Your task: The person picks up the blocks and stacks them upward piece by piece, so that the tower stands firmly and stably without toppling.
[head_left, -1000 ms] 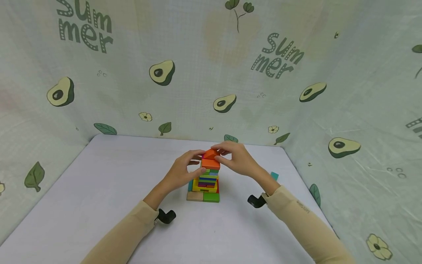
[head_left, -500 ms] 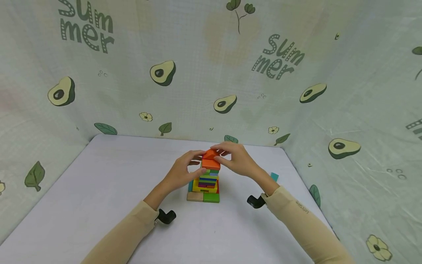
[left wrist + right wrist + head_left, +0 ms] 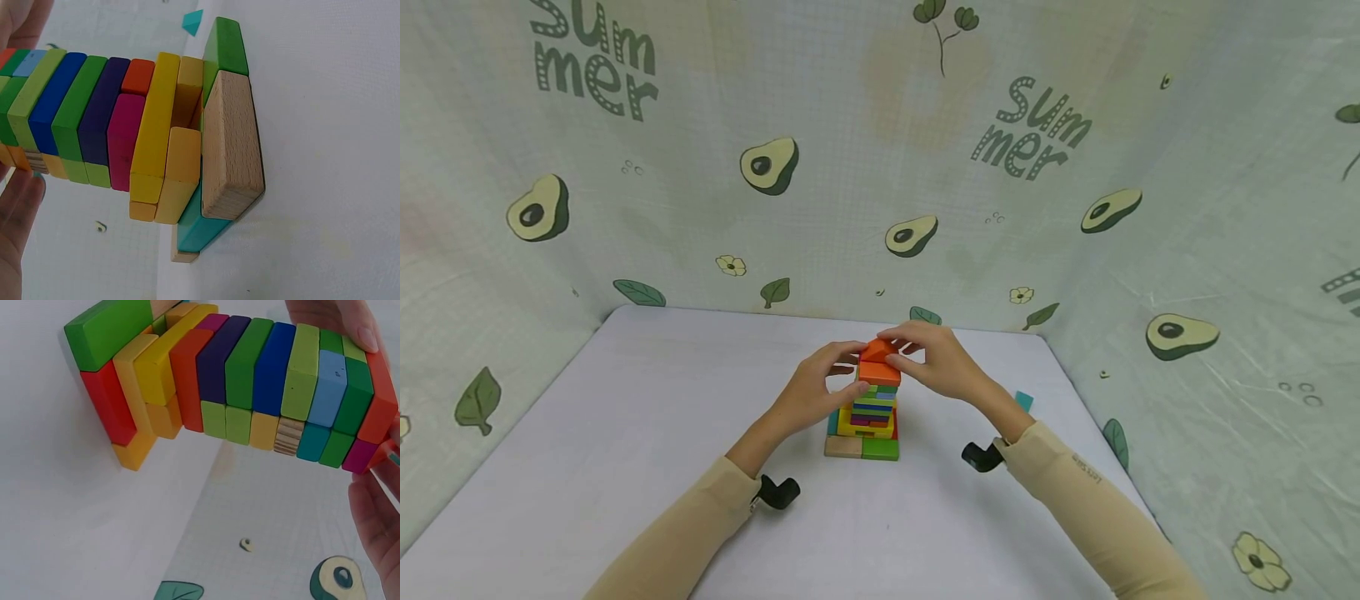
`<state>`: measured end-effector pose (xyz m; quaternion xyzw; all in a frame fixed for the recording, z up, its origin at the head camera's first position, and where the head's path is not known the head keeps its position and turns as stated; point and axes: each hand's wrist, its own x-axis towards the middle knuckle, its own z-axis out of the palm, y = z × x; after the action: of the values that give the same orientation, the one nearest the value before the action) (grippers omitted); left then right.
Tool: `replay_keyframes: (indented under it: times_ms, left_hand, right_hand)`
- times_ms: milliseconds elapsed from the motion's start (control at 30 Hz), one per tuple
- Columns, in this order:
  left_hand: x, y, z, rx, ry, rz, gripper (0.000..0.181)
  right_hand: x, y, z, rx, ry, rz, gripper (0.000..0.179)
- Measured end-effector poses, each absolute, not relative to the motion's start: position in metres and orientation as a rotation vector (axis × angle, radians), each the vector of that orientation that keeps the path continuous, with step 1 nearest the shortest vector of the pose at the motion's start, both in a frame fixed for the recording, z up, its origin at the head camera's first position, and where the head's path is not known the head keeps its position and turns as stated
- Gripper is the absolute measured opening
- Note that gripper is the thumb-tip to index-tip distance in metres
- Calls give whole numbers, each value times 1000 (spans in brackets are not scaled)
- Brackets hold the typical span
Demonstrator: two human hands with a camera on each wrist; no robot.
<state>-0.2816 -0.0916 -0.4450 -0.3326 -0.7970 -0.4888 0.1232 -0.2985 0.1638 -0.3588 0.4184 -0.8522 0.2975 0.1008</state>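
A tower of coloured wooden blocks (image 3: pixel 872 409) stands upright on the table, its layers green, blue, purple and yellow. Near its top lies a flat orange block (image 3: pixel 880 373), with an orange triangular block (image 3: pixel 878 350) above it. My right hand (image 3: pixel 942 360) pinches the triangular block between thumb and fingers. On the other side my left hand (image 3: pixel 808 387) curves round the tower's upper part, thumb at the front just below the flat orange block. The wrist views show the lower layers untouched by either hand. Fingers and blocks hide the back of the top.
The base has a plain wood block (image 3: pixel 234 140) and a green block (image 3: pixel 226 55) in front, with a red block (image 3: pixel 107 403) on the right side. A small teal block (image 3: pixel 1024 400) lies right of the tower. Printed cloth (image 3: pixel 850 208) hangs behind the table (image 3: pixel 700 400).
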Motion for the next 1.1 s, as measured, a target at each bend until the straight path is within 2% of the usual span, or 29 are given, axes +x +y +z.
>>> replay_keyframes:
  times_ms: [267, 500, 767, 933, 1100]
  left_hand:
    - [-282, -90, -447, -981, -2314, -1417, 62]
    - [-284, -88, -448, -976, -2316, -1434, 62]
    - [-282, -91, -447, -950, -2333, -1416, 62]
    - [-282, -91, -447, -944, -2340, -1410, 63]
    - [-283, -91, -446, -956, -2331, -1405, 63]
  right_hand:
    - [-295, 183, -361, 1171, -2566, 832, 45]
    - [-297, 260, -377, 1079, -2714, 723, 48]
    - [-315, 357, -428, 957, -2849, 575, 48]
    - [-319, 388, -443, 885, -2930, 588, 48]
    - [-318, 399, -449, 819, -3028, 609, 46]
